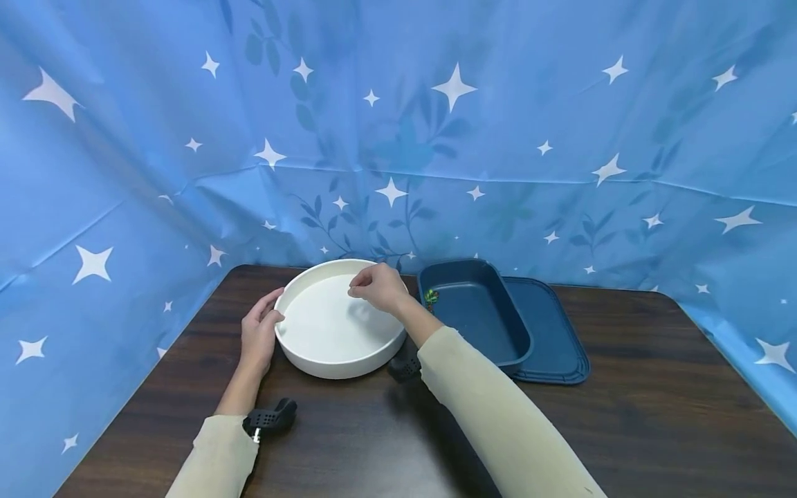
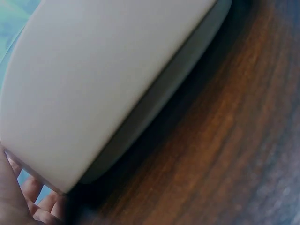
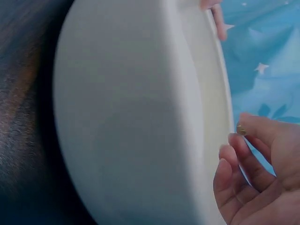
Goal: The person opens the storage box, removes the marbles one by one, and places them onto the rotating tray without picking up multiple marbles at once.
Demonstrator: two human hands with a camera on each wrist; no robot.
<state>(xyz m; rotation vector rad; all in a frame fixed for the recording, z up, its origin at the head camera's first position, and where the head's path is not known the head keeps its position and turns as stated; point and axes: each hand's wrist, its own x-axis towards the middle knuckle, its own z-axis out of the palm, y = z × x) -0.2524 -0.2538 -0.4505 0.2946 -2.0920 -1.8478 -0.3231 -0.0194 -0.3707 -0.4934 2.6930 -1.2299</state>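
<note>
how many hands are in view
2: the left hand holds the white round tray at its side, and the right hand is above it, pinching a tiny yellowish piece.

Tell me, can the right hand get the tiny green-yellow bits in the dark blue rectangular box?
Probably yes: the box is open on top and the right hand is near the bits, though it seems to pinch a tiny yellowish thing.

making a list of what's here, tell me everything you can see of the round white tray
The tray is round, shallow and plain off-white, smooth, with a low upright wall, perhaps plastic. It sits open side up on the table, left of the dark blue box. The left hand holds its side; the right hand is above it.
</note>
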